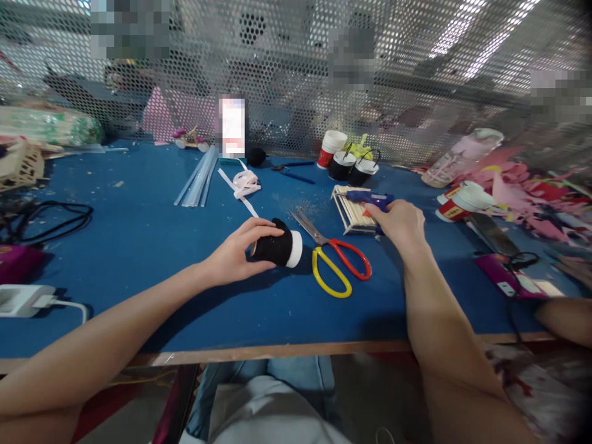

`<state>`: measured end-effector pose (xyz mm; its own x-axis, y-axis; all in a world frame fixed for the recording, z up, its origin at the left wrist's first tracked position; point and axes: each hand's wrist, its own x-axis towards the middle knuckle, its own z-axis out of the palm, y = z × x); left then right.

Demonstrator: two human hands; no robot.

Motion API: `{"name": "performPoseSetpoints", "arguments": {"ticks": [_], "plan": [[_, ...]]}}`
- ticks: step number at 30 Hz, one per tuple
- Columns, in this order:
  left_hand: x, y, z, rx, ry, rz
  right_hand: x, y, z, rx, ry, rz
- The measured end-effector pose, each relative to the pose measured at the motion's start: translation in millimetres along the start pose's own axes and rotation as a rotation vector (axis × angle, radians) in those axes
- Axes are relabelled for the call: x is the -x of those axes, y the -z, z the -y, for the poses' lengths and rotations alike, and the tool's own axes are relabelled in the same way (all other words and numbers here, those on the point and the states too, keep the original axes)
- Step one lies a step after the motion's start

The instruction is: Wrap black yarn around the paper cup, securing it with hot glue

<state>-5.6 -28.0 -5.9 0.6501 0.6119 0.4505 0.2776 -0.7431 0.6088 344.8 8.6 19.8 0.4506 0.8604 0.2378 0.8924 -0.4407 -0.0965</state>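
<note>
on the blue table point(139, 246), just left of the scissors point(340, 259), lies a black cup point(279, 246) on its side, with the white rim toward the scissors. the left hand point(238, 253) holds this cup; the fingers are curled over its top and the thumb is under it. beyond the scissors, to the right, the right hand point(400, 223) is closed around the handle of a blue glue gun point(370, 198), which rests on a small frame of wooden sticks point(354, 213). behind the scissors, near the mesh wall, stand more cups point(342, 161), red and black ones. far left of the scissors lie clear glue sticks point(197, 179), and a white ribbon point(245, 184) lies between them and the scissors. at the right edge of the table another person's arm point(567, 317) is visible.
</note>
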Motion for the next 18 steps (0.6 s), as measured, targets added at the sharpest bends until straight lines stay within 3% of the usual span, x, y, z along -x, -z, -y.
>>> {"name": "performPoseSetpoints", "arguments": {"ticks": [4, 6, 8, 10, 12, 14, 16, 18], "plan": [[1.7, -0.6, 1.1, -0.056, -0.036, 0.030, -1.3, -1.7, -1.1, -0.055, -0.034, -0.043], [2.5, -1.2, 2.0, -0.082, -0.054, 0.051, 3.8, 0.3, 1.9, -0.072, -0.025, -0.124], [3.0, -2.0, 2.5, -0.104, -0.075, 0.066, 15.1, 6.6, 9.4, -0.142, 0.067, -0.263], [2.9, -3.2, 2.3, -0.126, -0.096, 0.067, 32.2, 17.2, 22.7, -0.292, 0.261, -0.319], [2.6, -4.4, 1.5, -0.153, -0.120, 0.062, 51.8, 29.9, 41.1, -0.505, 0.496, -0.187], [2.3, -5.4, 0.2, -0.179, -0.147, 0.061, 69.2, 40.6, 62.2, -0.649, 0.737, 0.053], [2.4, -5.8, -1.2, -0.201, -0.172, 0.064, 80.4, 45.7, 83.1, -0.641, 0.908, 0.163], [2.6, -5.7, -2.4, -0.226, -0.188, 0.071, 84.4, 44.6, 101.2, -0.528, 0.961, 0.239]]}}
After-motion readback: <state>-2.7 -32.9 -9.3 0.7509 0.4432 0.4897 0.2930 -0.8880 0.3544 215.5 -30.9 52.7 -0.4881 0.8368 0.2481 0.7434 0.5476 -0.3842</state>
